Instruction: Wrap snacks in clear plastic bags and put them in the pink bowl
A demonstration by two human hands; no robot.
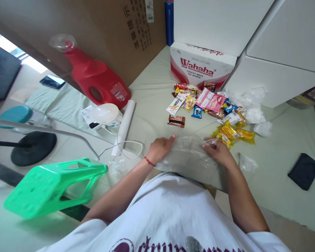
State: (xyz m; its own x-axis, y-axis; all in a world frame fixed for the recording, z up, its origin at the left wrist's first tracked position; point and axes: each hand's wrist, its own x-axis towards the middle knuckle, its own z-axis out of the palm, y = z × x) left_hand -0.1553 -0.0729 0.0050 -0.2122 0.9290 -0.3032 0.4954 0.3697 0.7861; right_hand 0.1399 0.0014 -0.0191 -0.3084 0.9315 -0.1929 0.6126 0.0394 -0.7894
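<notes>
Holds a clear bag [187, 154] pinched in left hand [161, 148] and right hand [218, 150] by the green cloth's [271, 178] near edge, possibly risking tearing from uneven pulling.

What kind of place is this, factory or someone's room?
Looks like someone's room, perhaps a home or dorm: wrapped snacks on a pale green cloth, a Wahaha drinking-water carton behind them, and a green plastic stool nearby.
</notes>
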